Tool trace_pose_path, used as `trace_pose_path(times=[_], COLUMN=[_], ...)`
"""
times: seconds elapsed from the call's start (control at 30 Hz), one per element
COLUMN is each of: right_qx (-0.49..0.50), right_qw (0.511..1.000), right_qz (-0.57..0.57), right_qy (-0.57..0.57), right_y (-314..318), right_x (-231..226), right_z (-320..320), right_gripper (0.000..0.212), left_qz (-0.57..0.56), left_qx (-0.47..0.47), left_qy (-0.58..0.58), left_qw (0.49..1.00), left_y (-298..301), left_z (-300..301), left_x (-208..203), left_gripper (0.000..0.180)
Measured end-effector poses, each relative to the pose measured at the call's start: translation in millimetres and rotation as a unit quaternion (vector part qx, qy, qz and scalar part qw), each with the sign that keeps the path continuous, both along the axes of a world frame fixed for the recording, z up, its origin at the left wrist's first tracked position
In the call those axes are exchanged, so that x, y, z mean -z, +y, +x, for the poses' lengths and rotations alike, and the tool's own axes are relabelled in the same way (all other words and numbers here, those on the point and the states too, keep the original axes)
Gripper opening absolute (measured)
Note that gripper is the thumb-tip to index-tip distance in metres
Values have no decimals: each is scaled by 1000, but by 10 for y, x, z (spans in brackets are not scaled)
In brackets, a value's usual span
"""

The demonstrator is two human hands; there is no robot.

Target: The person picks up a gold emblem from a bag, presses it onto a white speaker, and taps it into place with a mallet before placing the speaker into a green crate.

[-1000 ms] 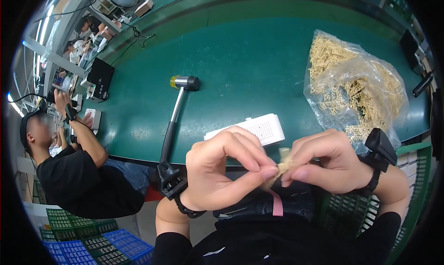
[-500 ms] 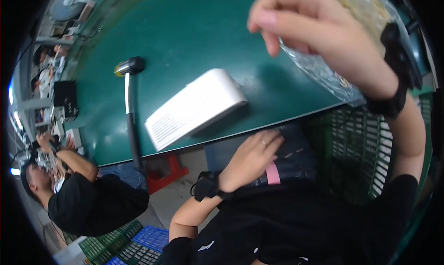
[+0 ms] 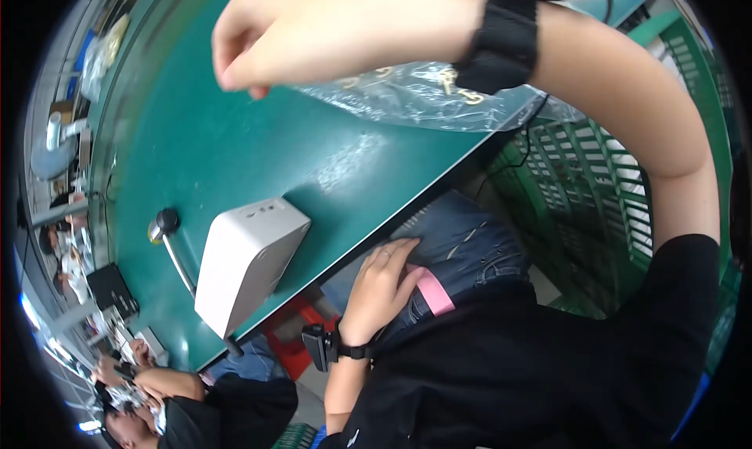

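Note:
My left hand (image 3: 376,288) lies on my jeans (image 3: 462,249) below the table edge, fingers stretched out. A pink strip (image 3: 432,291) rests beside its thumb. My right hand (image 3: 274,42) is over the far part of the table, fingers curled in and thumb pressed toward them; whatever may be between them is hidden. Under that forearm lies a clear plastic bag (image 3: 423,104) with small beige pieces in it. A white plastic casing (image 3: 243,265) with rounded edges and small openings stands near the table edge, touched by neither hand. Partly behind it lies a mallet (image 3: 178,261) with a black head.
The green table (image 3: 345,167) runs diagonally across the view. Green slatted crates (image 3: 583,206) stand at my right, with a dark cable (image 3: 526,147) hanging by them. At lower left a co-worker (image 3: 227,406) sits near a red stool (image 3: 294,355). A black box (image 3: 112,291) is farther along.
My right hand has swept left across the table, its fingers curling in more. My view has turned, so the casing and mallet appear lower and farther left. My left hand stays on my lap.

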State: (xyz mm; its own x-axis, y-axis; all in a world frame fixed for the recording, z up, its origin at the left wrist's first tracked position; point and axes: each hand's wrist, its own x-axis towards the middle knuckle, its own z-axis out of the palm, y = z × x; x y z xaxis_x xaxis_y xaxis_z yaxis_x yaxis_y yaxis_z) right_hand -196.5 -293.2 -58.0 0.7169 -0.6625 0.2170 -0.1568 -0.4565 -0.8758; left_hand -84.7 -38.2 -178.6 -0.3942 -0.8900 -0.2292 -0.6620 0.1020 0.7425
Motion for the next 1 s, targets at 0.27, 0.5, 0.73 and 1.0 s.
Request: trace_pose_path(times=[0.27, 0.5, 0.73, 1.0], right_qx=[-24, -18, -72, -197], right_qw=[998, 997, 985, 955], right_qz=[-51, 19, 104, 185], right_qy=[11, -67, -118, -125], right_y=[133, 257, 432, 681], right_x=[41, 135, 4, -270], right_z=[-56, -43, -148, -310], right_gripper=[21, 19, 19, 12], left_qz=[65, 83, 76, 120], left_qx=[-52, -115, -229, -402], left_qy=[-5, -15, -24, -188], left_qw=[996, 990, 970, 888], left_y=[125, 159, 234, 1108], left_z=[-18, -163, -339, 255], left_x=[-61, -83, -82, 582], left_gripper=[37, 38, 35, 39])
